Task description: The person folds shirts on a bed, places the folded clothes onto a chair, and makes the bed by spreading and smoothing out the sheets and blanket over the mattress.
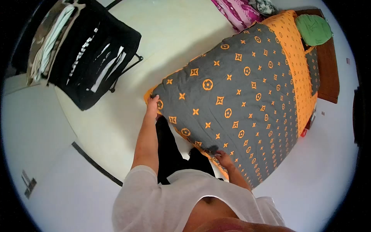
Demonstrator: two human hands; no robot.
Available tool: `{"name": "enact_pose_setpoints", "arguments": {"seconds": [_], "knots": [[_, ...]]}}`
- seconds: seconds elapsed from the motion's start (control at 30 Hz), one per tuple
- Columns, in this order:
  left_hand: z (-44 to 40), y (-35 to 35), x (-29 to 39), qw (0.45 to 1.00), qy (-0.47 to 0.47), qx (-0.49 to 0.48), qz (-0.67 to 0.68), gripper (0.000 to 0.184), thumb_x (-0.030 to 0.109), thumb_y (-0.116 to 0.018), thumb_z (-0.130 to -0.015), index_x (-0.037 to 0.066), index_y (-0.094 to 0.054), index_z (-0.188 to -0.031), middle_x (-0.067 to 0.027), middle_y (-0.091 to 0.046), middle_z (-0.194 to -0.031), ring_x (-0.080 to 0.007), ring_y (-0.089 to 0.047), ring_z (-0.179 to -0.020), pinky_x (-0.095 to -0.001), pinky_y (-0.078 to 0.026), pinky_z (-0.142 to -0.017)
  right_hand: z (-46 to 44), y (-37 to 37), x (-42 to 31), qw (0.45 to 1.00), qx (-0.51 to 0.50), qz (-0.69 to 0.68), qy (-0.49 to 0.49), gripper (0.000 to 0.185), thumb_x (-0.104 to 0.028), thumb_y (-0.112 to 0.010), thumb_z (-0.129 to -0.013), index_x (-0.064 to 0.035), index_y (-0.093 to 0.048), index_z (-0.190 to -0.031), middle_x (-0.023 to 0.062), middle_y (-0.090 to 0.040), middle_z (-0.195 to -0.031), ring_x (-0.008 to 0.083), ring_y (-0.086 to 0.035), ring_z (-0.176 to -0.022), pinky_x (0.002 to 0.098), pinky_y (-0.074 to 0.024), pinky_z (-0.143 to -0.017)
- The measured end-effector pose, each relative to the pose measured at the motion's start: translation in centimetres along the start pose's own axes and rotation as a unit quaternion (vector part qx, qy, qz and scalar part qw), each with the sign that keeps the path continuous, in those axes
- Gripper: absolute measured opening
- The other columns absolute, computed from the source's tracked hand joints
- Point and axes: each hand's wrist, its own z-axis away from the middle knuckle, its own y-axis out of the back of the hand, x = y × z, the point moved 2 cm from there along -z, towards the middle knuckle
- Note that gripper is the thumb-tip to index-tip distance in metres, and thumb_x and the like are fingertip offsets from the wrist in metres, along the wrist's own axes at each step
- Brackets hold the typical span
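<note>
A dark grey duvet [232, 92] with orange flower and star motifs spreads over the bed, with orange fabric along its edges. My left hand [153, 103] is closed on the duvet's near left corner, at the foot of the bed. Lower down the same edge, my right hand [224, 157] has its fingers curled on the duvet's rim, beside a small dark patch [211, 149] that I cannot make out. Both arms reach down in front of my body, and the underside of the edge is mostly hidden.
A wooden headboard [328, 73] stands at the far right, with a round green cushion [315, 30] against it. Pink patterned fabric [237, 13] lies beyond the bed. At upper left, a rack [125, 69] carries black clothes [96, 54]. Pale floor [162, 42] lies between.
</note>
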Motion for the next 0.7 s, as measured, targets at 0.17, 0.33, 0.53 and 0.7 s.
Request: {"name": "enact_pose_setpoints", "arguments": {"seconds": [0.17,0.33,0.53,0.7], "knots": [[0.1,-0.9,2.4,0.976,0.079,-0.096,0.179,0.061,0.022,-0.058,-0.072,0.004,-0.028,-0.122,-0.0157,-0.04,-0.116,-0.0286,-0.042,-0.103,-0.0406,-0.039,-0.082,1.2,-0.7,-7.4,0.988,-0.046,-0.111,-0.099,0.037,-0.024,-0.05,-0.08,-0.0027,-0.046,-0.11,0.0095,-0.053,-0.103,0.0165,-0.053,-0.088,0.0274,-0.0431,-0.074],[0.3,-1.3,3.7,0.932,0.185,-0.189,0.249,0.051,0.02,-0.057,-0.072,0.004,-0.038,-0.116,-0.0145,-0.044,-0.112,-0.0295,-0.044,-0.101,-0.0407,-0.038,-0.084,-0.9,-1.3,-8.8,0.981,-0.019,-0.175,-0.084,0.037,-0.024,-0.049,-0.081,-0.002,-0.045,-0.11,0.0079,-0.052,-0.104,0.0172,-0.053,-0.088,0.0274,-0.043,-0.074],[4.9,-3.6,7.4,0.945,0.051,-0.088,0.311,0.037,0.015,-0.051,-0.071,0.003,-0.047,-0.106,-0.0119,-0.048,-0.107,-0.0286,-0.045,-0.097,-0.0413,-0.037,-0.083,-0.8,-1.4,-12.1,0.997,0.004,-0.041,-0.059,0.036,-0.026,-0.048,-0.08,-0.0022,-0.049,-0.106,0.0128,-0.056,-0.097,0.0211,-0.053,-0.091,0.0314,-0.0406,-0.078],[8.1,-0.7,7.9,0.921,0.018,-0.024,0.388,0.038,0.015,-0.049,-0.07,0.001,-0.047,-0.106,-0.0129,-0.046,-0.108,-0.0289,-0.045,-0.096,-0.0407,-0.038,-0.081,-1.1,-1.0,-12.1,0.991,-0.013,-0.125,-0.054,0.037,-0.026,-0.049,-0.081,-0.0016,-0.046,-0.109,0.0088,-0.055,-0.098,0.0165,-0.053,-0.087,0.0274,-0.043,-0.073]]}}
